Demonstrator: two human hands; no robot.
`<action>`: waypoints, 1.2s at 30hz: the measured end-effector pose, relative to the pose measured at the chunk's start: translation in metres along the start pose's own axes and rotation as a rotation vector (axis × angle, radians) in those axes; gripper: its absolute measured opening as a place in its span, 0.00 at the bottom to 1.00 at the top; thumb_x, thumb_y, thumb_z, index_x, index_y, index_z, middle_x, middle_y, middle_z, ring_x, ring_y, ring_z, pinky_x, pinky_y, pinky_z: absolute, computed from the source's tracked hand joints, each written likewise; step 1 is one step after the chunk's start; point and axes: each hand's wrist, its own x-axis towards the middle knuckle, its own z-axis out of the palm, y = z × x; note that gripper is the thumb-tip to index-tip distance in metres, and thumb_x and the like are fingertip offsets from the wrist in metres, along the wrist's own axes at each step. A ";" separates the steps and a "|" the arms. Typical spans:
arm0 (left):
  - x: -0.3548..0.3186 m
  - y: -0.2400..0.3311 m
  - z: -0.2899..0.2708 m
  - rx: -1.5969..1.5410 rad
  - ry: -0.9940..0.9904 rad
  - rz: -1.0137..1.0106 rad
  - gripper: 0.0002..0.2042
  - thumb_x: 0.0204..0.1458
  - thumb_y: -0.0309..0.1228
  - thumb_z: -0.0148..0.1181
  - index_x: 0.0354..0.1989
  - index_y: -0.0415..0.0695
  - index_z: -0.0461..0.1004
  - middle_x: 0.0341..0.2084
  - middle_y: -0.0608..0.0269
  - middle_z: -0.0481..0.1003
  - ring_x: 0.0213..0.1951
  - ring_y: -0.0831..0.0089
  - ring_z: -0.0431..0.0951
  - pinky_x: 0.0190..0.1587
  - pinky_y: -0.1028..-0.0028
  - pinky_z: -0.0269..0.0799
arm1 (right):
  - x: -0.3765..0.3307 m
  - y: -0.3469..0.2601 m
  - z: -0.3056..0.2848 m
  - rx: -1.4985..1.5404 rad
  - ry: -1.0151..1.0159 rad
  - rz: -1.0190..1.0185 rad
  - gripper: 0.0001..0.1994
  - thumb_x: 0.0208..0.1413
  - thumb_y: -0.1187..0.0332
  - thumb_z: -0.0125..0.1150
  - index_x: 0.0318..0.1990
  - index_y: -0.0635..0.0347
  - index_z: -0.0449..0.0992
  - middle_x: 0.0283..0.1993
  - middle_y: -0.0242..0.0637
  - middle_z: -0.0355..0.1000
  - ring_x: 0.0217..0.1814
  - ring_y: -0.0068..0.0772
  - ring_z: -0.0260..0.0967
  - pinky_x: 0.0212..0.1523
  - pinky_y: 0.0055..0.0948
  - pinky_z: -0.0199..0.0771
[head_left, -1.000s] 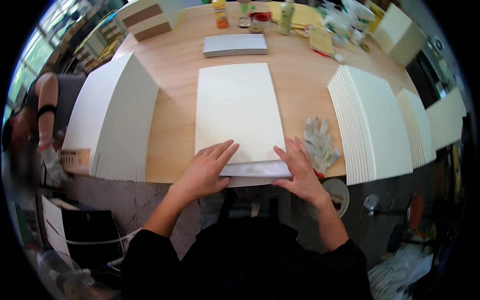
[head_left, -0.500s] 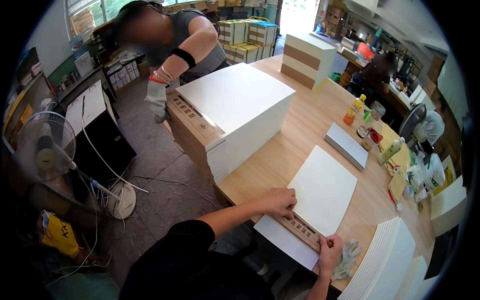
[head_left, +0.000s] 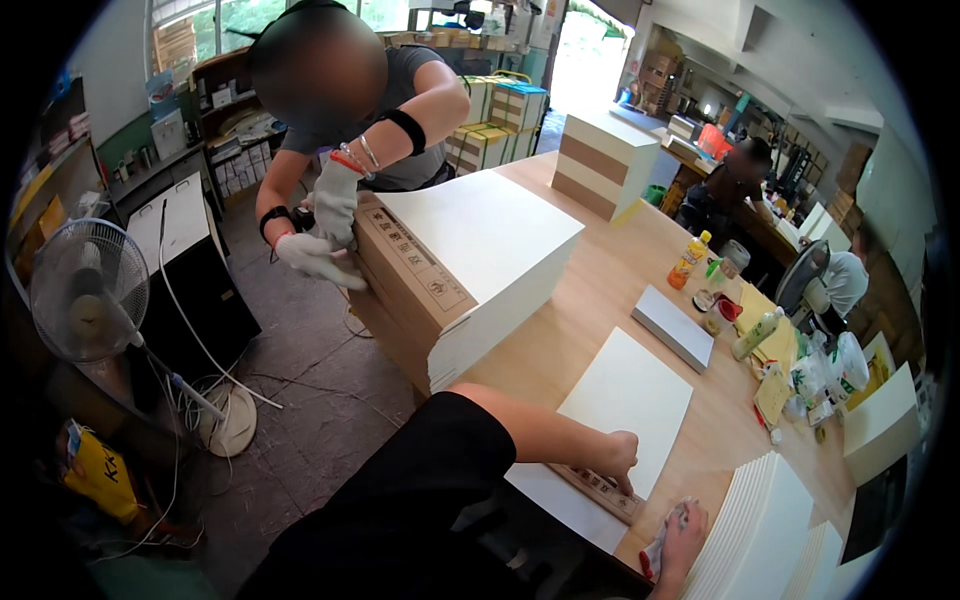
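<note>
— How will the sheet [head_left: 628, 408] handle?

— In the head view you look at it sideways: a thin, stiff white board lying flat on the table [head_left: 600, 290], its near end hanging over the table's edge, with a brown printed strip [head_left: 600, 490] across it. I judge it light and easy to crease, so take it by the edges, never mid-panel.

— And your hands?

— Your left hand [head_left: 620, 458] presses the strip, fingers curled down, holding nothing. Your right hand [head_left: 685, 525] rests on a glove [head_left: 660, 545] just right of the sheet; whether it grips the glove, you cannot tell.

— Anything else?

— A gloved co-worker [head_left: 335, 215] handles a thick stack [head_left: 470, 270] to the left.
</note>
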 end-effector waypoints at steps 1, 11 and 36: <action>0.001 -0.002 -0.002 0.020 -0.004 0.015 0.24 0.64 0.47 0.58 0.70 0.76 0.69 0.49 0.57 0.78 0.46 0.60 0.82 0.51 0.59 0.74 | -0.011 0.010 -0.005 -0.080 -0.063 0.014 0.07 0.59 0.74 0.62 0.43 0.67 0.79 0.46 0.49 0.74 0.48 0.54 0.72 0.52 0.44 0.73; -0.007 -0.002 0.010 -0.129 0.102 -0.042 0.18 0.65 0.43 0.57 0.61 0.83 0.74 0.46 0.60 0.79 0.45 0.59 0.83 0.49 0.62 0.75 | -0.026 -0.073 -0.017 0.113 0.078 -0.151 0.04 0.60 0.77 0.61 0.41 0.64 0.79 0.40 0.47 0.75 0.46 0.55 0.73 0.49 0.48 0.74; -0.017 -0.025 -0.011 -0.048 0.049 0.050 0.40 0.57 0.34 0.67 0.71 0.96 0.59 0.50 0.69 0.78 0.53 0.65 0.82 0.52 0.64 0.77 | -0.007 -0.155 0.084 0.004 -0.168 -0.683 0.11 0.53 0.71 0.61 0.43 0.66 0.78 0.40 0.41 0.71 0.47 0.43 0.71 0.48 0.41 0.76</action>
